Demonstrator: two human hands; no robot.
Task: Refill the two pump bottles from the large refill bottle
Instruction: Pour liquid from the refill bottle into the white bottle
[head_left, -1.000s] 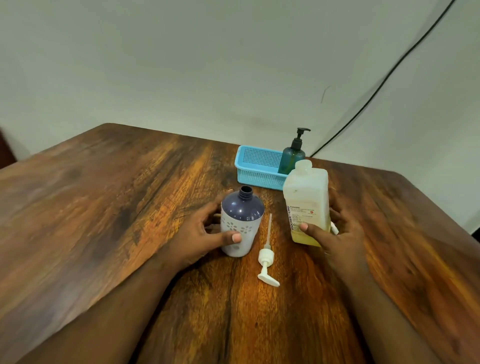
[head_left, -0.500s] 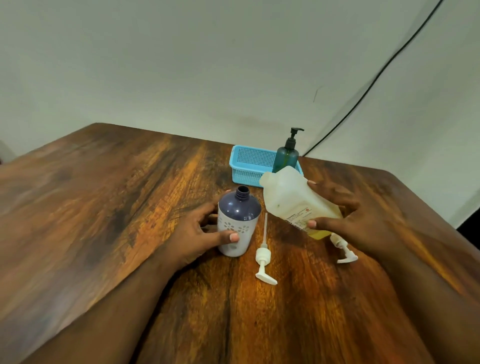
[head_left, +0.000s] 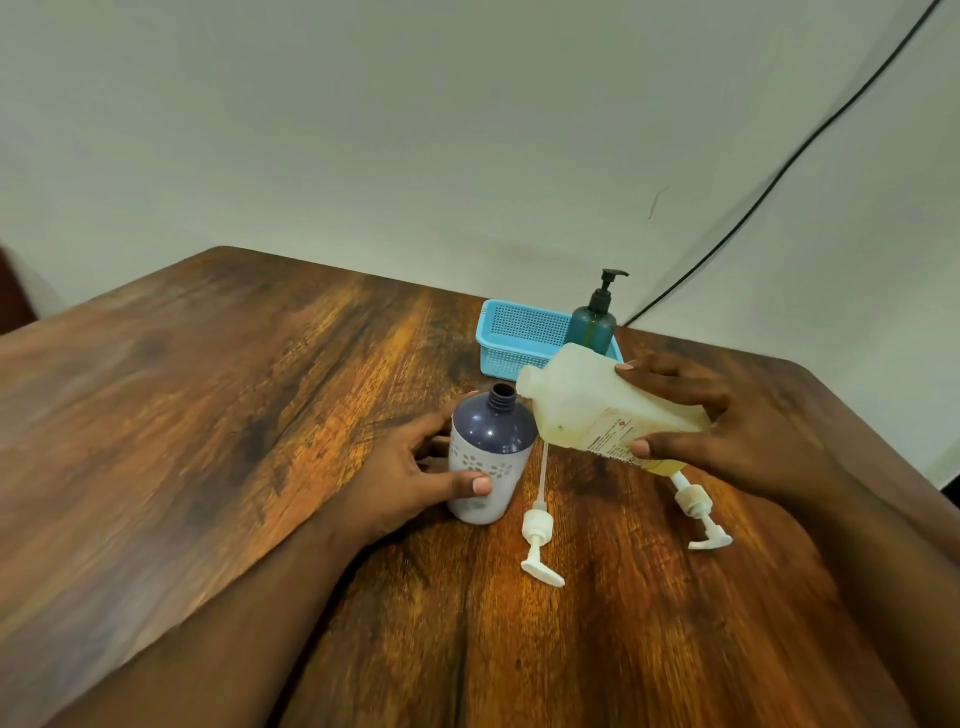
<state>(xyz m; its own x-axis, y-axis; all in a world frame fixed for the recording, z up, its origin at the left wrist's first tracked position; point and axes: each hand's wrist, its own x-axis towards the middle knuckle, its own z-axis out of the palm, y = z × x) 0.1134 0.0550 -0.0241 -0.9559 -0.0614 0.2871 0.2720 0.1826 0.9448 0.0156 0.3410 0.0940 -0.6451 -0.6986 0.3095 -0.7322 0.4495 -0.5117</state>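
Observation:
A purple-topped pump bottle (head_left: 488, 457) with a white flowered lower half stands open, its pump off. My left hand (head_left: 410, 478) grips its side. My right hand (head_left: 727, 431) holds the large translucent refill bottle (head_left: 592, 410), tilted with its open neck just right of and close above the purple bottle's mouth; yellowish liquid lies inside. Two white pump heads lie on the table: one pump head (head_left: 537, 525) beside the purple bottle, the other pump head (head_left: 698, 509) under my right hand. A green pump bottle (head_left: 595, 325) with a black pump stands in the basket.
A blue plastic basket (head_left: 519, 338) sits at the back of the wooden table (head_left: 260, 415), against the wall. A black cable (head_left: 779, 171) runs up the wall at the right. The table's right edge is near my right forearm.
My right hand lifted the refill bottle off the table and tipped it leftward until its neck came close to the purple bottle's mouth. The second pump head became visible. My left hand stayed put.

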